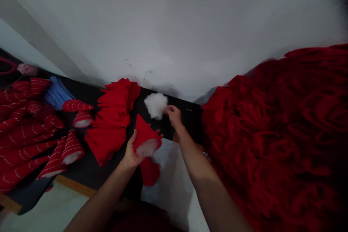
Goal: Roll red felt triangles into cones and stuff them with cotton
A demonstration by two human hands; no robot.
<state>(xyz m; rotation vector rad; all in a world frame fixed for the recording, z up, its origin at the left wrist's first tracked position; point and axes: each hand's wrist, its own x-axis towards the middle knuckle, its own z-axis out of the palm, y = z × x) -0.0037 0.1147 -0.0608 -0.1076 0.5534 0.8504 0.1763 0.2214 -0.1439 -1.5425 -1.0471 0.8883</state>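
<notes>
My left hand [133, 150] is wrapped round a red felt cone hat [143, 130], its tip pointing up and away from me. White stuffing shows in the hat's open end, which faces me. With thumb and fingertips, my right hand [173, 115] pinches the right edge of a fluffy tuft of white stuffing [156, 105] on the black table [108, 174]. Below the held hat, another red fabric piece [150, 172] hangs or lies; I cannot tell whether it joins the hat.
A fanned stack of red fabric cones [112, 119] lies left of my hands. Further left are stitched red cones [29, 130], some stuffed, and blue strips [58, 92]. A large heap of red fabric [272, 127] rises on the right. The pale wall [176, 36] stands behind.
</notes>
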